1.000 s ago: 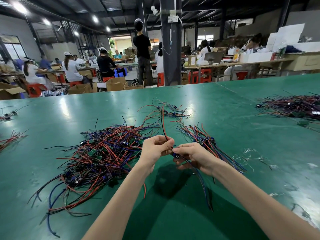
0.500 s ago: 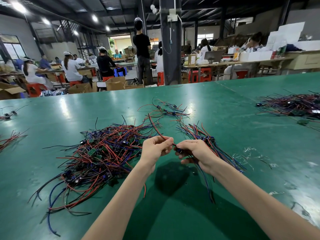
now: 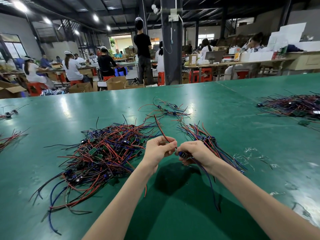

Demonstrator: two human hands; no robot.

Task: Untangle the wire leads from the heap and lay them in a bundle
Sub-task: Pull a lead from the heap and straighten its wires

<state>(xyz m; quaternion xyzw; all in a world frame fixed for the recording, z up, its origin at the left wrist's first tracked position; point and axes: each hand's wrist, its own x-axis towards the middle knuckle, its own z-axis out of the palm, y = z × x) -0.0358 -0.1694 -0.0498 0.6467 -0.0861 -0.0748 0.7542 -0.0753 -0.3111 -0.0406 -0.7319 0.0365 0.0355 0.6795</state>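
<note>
Above the glossy green desk [image 3: 69,108], the left hand [image 3: 158,150] pinches a thin red-and-black wire lead [image 3: 160,126] rising toward 12 o'clock; the right hand [image 3: 196,153], just beside, grips its small blue module [image 3: 182,154]. The tangled heap [image 3: 103,153] of red, blue and black leads sprawls at 9 o'clock, a straighter bundle [image 3: 220,149] at 2 o'clock

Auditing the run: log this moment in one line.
left hand pinches red-black lead; right hand grips its blue component; heap left; bundle right
</note>
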